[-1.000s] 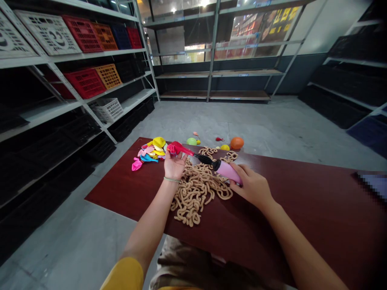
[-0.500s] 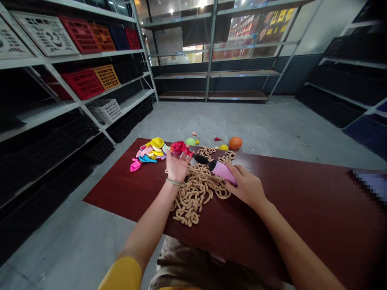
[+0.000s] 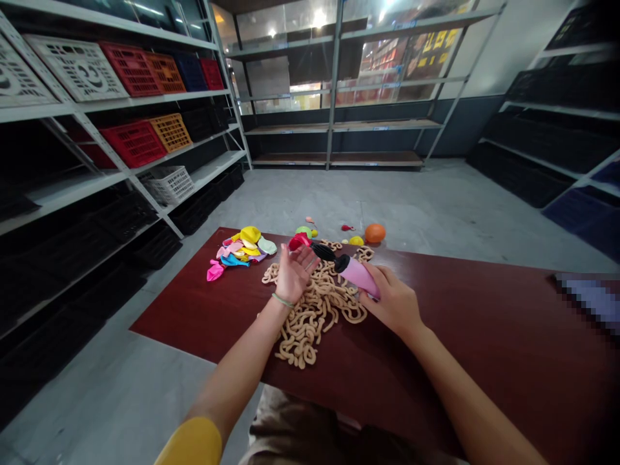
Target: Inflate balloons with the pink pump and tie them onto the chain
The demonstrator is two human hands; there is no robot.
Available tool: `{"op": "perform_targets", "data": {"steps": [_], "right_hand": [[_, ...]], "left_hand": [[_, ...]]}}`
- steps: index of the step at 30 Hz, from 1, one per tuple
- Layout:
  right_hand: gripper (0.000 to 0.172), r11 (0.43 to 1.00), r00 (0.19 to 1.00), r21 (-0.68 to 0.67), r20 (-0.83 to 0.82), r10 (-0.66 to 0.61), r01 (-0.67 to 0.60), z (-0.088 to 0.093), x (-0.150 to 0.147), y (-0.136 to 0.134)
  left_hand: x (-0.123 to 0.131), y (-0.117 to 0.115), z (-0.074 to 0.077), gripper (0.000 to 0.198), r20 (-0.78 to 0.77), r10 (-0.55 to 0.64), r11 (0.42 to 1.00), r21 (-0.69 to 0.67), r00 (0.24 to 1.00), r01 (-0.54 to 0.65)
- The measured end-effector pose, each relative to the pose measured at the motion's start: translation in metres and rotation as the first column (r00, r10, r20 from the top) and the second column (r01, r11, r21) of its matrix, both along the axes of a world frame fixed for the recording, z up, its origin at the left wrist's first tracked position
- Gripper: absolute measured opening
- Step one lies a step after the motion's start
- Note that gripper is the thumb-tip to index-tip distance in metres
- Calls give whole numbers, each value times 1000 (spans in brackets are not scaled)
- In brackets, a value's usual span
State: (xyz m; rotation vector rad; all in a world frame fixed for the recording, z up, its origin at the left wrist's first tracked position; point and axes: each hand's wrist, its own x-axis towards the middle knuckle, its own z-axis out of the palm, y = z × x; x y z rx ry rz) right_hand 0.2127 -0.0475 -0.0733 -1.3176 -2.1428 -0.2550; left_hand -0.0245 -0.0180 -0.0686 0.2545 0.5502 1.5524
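My right hand [image 3: 393, 298] is wrapped round the pink body of a hand pump [image 3: 357, 274], whose black ribbed end points left. A red balloon [image 3: 299, 241] is at the pump's tip, just beyond the fingers of my left hand [image 3: 296, 272]. That hand is palm up with its fingers spread, and nothing is clasped in it. Beneath both hands lies a pile of tan, rope-like curled pieces [image 3: 298, 323] on the dark red table [image 3: 194, 316]. Left of my left hand is a heap of uninflated balloons [image 3: 239, 248] in several colours.
Beyond the table's far edge, an orange balloon [image 3: 374, 233] and several smaller ones lie on the grey floor [image 3: 411, 200]. A pixelated flat object [image 3: 588, 300] is at the table's right. Shelves with crates [image 3: 135, 143] stand at the left.
My left hand has moved slightly right and its fingers have opened away from the red balloon. The balloon now sits nearer the pump and shows less of itself. The view has tilted slightly.
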Motion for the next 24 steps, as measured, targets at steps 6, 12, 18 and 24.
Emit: {"op": "perform_targets", "data": {"steps": [6, 12, 18, 24], "right_hand": [[55, 999, 1000, -36, 25, 11, -10, -2, -2, -1], [57, 987, 994, -128, 43, 105, -99, -10, -7, 0], [55, 962, 977, -174, -73, 199, -209, -18, -10, 4], [53, 968, 974, -123, -95, 207, -218, -23, -11, 6]], "left_hand": [[12, -8, 3, 40, -174, -100, 987, 108, 980, 120], [12, -6, 2, 30, -281, 192, 962, 241, 940, -124], [22, -4, -9, 30, -336, 214, 967, 209, 917, -149], [32, -6, -4, 28, -291, 184, 973, 188, 939, -132]]}}
